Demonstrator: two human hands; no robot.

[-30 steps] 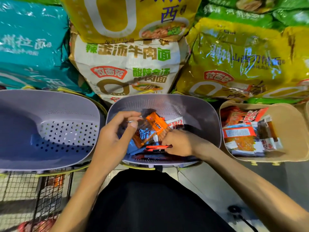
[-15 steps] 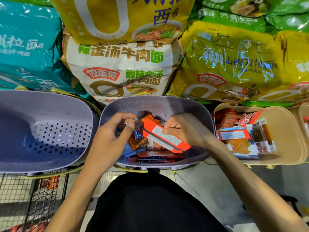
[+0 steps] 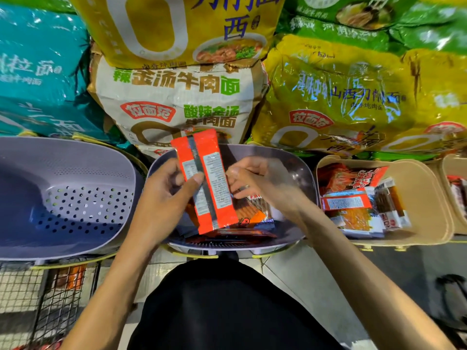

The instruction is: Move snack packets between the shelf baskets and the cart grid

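Shelf background: large noodle bags [image 3: 177, 97] stacked behind a row of baskets. Cart grid [image 3: 50, 299] sits below, lower L.

1. L hand [image 3: 164, 198]: pinching the orange pkt [image 3: 209, 183], thumb pressed on its back face, fingers hidden behind it.
2. R hand [image 3: 257, 183]: fingers curled, touching the pkt's R edge. Grip vs. mere contact: cannot tell.
3. Orange pkt: upright w/ slight tilt, seam side and label panels toward cam. It is raised over the ctr basket [image 3: 298, 168], and its lower end overlaps the loose pkts [image 3: 252, 215] lying inside.
4. Outward: L basket [image 3: 75, 173], lilac, perforated floor, just beside ctr basket. Beige basket [image 3: 429, 198] on the R holds mixed pkts.

Change log:
- 1 s ago: R hand down among the pkts in ctr basket, L hand holding smaller pkts above it.
- 0.5 s ago: R hand carrying the orange pkt, laid across the basket.
- Now: pkt swung upright, L thumb on it.

Meaning (judgement): R-to-L handover is under way or just done, w/ L hand acting as collector on the cart-grid side. Pkt is out of the basket but not yet at the grid. Next req.: R hand clears, then L arm goes down-L to the grid, or R hand picks again. Risk: glossy film under a thumb pinch, so pkt may slip back into the basket.
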